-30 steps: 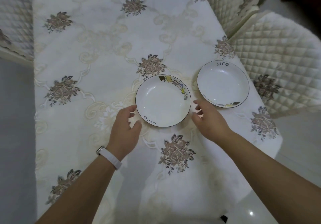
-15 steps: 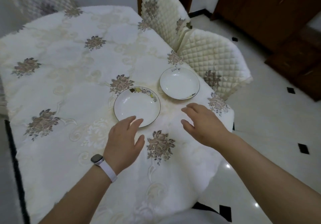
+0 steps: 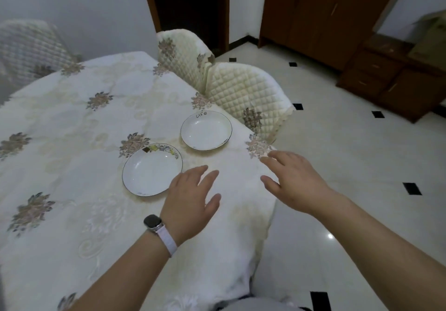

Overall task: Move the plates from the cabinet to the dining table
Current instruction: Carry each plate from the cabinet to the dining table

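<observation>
two white plates sit on the cloth-covered bench (image 3: 72,122): the near plate (image 3: 152,169) with a patterned rim, the far plate (image 3: 206,130) lettered, apart. left hand (image 3: 190,196) and right hand (image 3: 293,181) hover spread and empty, seemingly not touching either plate. a watch (image 3: 153,222) rides the left wrist.

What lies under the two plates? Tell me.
Both plates rest on the floral tablecloth. The table beneath the cloth is covered, so its surface cannot be seen.
</observation>
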